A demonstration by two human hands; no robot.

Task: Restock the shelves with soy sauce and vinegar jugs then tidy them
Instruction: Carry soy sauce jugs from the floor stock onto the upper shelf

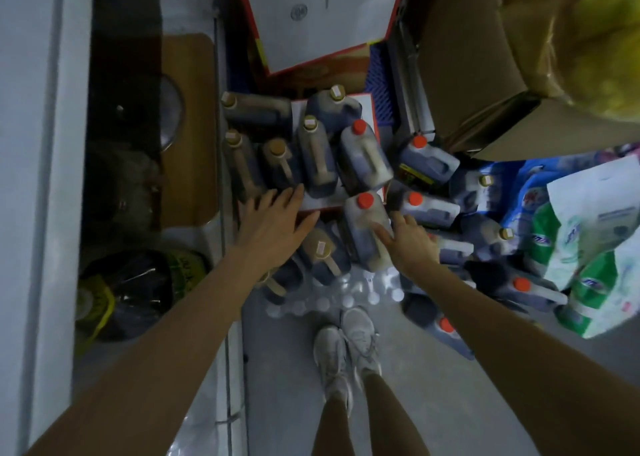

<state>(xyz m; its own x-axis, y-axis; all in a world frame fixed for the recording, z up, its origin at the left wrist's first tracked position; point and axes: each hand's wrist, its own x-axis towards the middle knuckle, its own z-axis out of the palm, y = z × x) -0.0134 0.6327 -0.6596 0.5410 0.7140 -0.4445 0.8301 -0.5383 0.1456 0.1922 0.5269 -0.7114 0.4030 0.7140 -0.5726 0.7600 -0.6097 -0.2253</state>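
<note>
While the person stands w/ both white sneakers [343, 348] on the grey floor [287, 393], a shrink-wrapped pack of white-capped bottles [346, 294] lies just ahead of the toes. Beyond it, dark jugs crowd the floor. Left hand [273, 218] is spread, fingers straight, tips at the near edge of a flat white box [311, 207] w/ red trim; not gripping anything. A tan-capped jug [320, 251] lies just under its wrist. Right hand [408, 237] rests loose fingers on the side of a red-capped jug [363, 227], no closed grip. Further out, approx. 4 more jugs sit on the white box, incl. another red-capped one [363, 154]. Right of those, more jugs lie tipped beside green-and-white bags [588, 248]. Farthest: a cardboard box [467, 57].
</note>
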